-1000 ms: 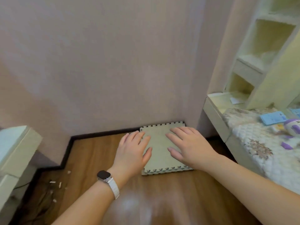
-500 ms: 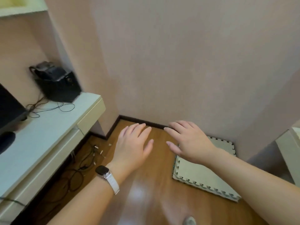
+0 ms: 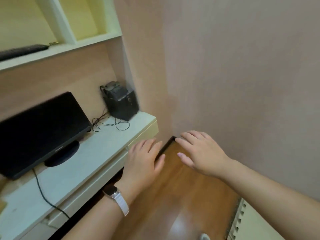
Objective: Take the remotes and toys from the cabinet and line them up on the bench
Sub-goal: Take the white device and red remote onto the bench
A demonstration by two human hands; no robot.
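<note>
Hovering spread, empty: left hand, right hand; perhaps a remote well above-left

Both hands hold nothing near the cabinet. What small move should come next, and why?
Probably raise the left hand toward the long dark item on the shelf; it may be a remote, though blur hides detail. The left hand and the right hand are open and empty, and no toy shows here.

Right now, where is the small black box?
Head view, left of centre: the black box sits on the white cabinet top, far end, right of the monitor.
</note>
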